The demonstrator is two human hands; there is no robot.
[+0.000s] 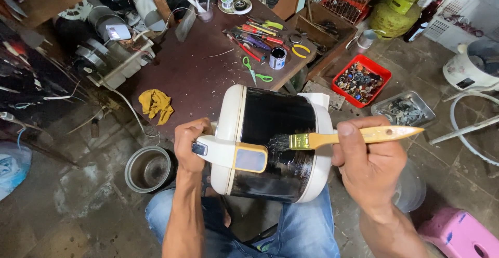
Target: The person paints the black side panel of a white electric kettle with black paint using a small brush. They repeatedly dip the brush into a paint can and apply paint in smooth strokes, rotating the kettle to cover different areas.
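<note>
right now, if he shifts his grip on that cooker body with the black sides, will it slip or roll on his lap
Probably slippery: the cooker body has glossy black sides, which look wet where the paintbrush touches. It likely rolls easily, being round and lying on its side across the lap, steadied by the left hand at its handle end. It looks bulky but fairly light, probably a hollow shell.

Both forearms reach forward over the lap. The left hand point(189, 146) curls in a closed grip, knuckles up. The right hand point(366, 162) pinches shut, thumb on top, wrist bent inward.
</note>
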